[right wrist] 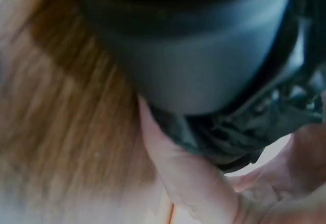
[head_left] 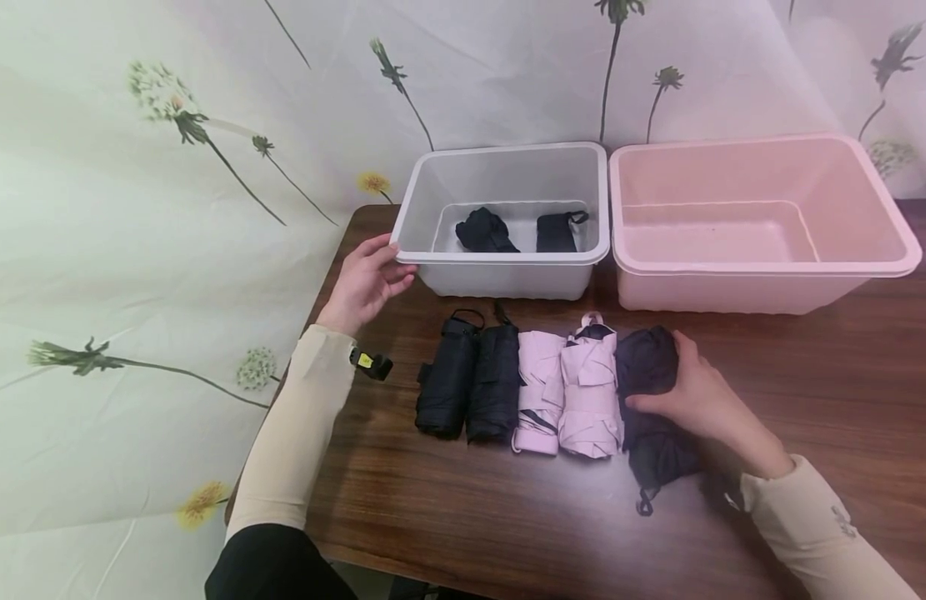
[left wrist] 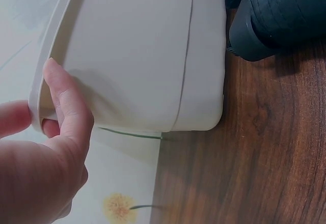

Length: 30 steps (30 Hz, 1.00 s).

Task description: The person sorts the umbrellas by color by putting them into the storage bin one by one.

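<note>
My left hand point(head_left: 367, 282) pinches the rim of a pale grey plastic bin point(head_left: 500, 275) at its front left corner, thumb and fingers on either side of the lip point(left wrist: 42, 66). My right hand point(head_left: 706, 396) grips a black folded umbrella point(head_left: 646, 358) at the right end of a row; its smooth dark end point(right wrist: 193, 66) is large in the right wrist view. Under that hand is more black fabric point(head_left: 661, 457) with a loop; whether it belongs to the same umbrella I cannot tell. Left of it lie pink folded umbrellas point(head_left: 592, 392) point(head_left: 540, 383) and black ones point(head_left: 494, 383) point(head_left: 447, 379).
Inside the grey bin lie a bunched black item point(head_left: 483, 232) and a black one with a loop point(head_left: 557, 233). Beside it stands a pink bin point(head_left: 748, 287). Both bins are at the back of the wooden table point(head_left: 432, 492), before a floral cloth point(head_left: 230, 100).
</note>
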Tool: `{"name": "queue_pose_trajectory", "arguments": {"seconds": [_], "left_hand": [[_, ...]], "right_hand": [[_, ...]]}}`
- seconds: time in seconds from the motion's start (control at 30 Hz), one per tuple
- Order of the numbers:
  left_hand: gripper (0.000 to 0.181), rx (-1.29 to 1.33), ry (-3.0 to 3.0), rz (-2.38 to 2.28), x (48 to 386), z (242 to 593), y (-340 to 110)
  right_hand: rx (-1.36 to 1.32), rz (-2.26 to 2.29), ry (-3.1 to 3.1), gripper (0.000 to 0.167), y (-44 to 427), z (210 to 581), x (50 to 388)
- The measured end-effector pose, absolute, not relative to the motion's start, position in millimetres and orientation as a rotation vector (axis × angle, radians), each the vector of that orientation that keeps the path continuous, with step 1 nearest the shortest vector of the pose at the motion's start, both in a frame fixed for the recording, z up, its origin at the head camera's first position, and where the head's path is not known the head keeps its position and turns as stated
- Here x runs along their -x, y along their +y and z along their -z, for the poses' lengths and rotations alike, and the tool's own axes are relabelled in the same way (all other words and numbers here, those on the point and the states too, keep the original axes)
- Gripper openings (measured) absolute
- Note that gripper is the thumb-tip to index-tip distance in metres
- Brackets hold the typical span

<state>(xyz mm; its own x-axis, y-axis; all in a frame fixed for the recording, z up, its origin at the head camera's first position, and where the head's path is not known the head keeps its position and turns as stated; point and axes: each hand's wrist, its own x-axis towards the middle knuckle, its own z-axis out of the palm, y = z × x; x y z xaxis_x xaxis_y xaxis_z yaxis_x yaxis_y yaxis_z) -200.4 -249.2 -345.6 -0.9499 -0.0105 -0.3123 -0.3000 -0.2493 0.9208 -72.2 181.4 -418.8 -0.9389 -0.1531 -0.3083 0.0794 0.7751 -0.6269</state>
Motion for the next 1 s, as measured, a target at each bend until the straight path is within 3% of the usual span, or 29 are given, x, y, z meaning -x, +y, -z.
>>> {"name": "queue_pose_trajectory", "arguments": {"seconds": [1.0], "left_hand": [[0.043, 0.383, 1.806, -2.311, 199, 344, -248]], "right_hand": [[0.122, 1.183, 2.490, 0.113, 208, 414, 74]]}}
